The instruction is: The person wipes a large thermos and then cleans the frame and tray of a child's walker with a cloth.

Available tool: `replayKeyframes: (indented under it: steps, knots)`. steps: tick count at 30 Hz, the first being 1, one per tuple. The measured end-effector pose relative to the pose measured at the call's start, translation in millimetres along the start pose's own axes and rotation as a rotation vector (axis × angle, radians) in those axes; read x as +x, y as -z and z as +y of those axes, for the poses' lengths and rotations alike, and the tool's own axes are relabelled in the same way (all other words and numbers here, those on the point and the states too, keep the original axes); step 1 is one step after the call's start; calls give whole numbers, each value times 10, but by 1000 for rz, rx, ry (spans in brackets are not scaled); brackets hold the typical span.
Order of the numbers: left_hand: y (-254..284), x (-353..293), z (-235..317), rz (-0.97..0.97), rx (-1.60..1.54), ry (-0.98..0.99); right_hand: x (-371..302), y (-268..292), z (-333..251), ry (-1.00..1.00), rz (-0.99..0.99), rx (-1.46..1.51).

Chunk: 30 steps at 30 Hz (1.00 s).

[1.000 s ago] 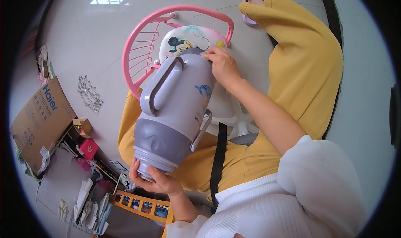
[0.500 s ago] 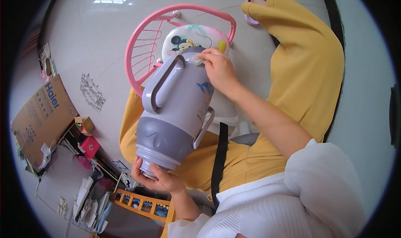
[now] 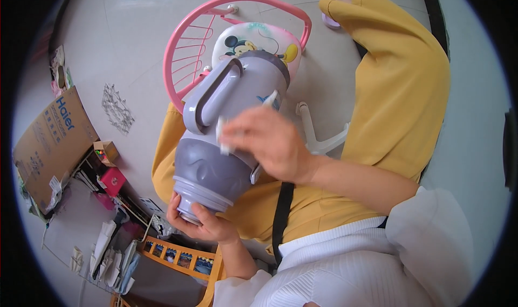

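Observation:
A large lilac-and-grey thermos jug point(image 3: 209, 157) lies tilted across my lap, its side handle point(image 3: 208, 99) toward the upper left. My left hand point(image 3: 200, 225) grips the narrow ringed end nearest me, fingers wrapped round it. Over the jug's body, my right hand point(image 3: 272, 142) pinches a small white wipe point(image 3: 222, 137) against the lower part of the body, beside the handle's lower end. Motion blurs its fingers. The jug's far end rests by the padded seat point(image 3: 232, 44) of a small chair with a pink frame point(image 3: 168, 56).
A white plastic leg point(image 3: 310, 129) shows between my knees. A wire rack point(image 3: 116, 108) lies on the tiled floor at left, past it a cardboard box point(image 3: 51, 137). Lower left stand a pink box point(image 3: 111, 181), a small open carton point(image 3: 106, 153) and an orange wooden frame point(image 3: 215, 272).
My right hand has moved with the wipe from the jug's far end down toward its near end. The left hand keeps its grip; the jug has shifted slightly.

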<state>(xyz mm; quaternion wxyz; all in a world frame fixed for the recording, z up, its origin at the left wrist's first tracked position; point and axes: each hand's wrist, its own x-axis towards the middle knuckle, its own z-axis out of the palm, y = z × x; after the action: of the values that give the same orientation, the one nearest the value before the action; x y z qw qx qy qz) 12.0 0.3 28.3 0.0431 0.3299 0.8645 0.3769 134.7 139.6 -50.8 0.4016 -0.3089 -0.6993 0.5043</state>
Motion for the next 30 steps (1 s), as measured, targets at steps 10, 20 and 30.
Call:
replayKeyframes:
  steps: [10,20,30]
  knots:
    - [-27,39,-9,50,-9,2,-181,-22,335,-85,0,-180]
    - [-61,47,28,66,-27,45,-137,13,253,63,-63,-190]
    - [-114,137,155,88,-61,134,-378,93,168,86,-54,-216]
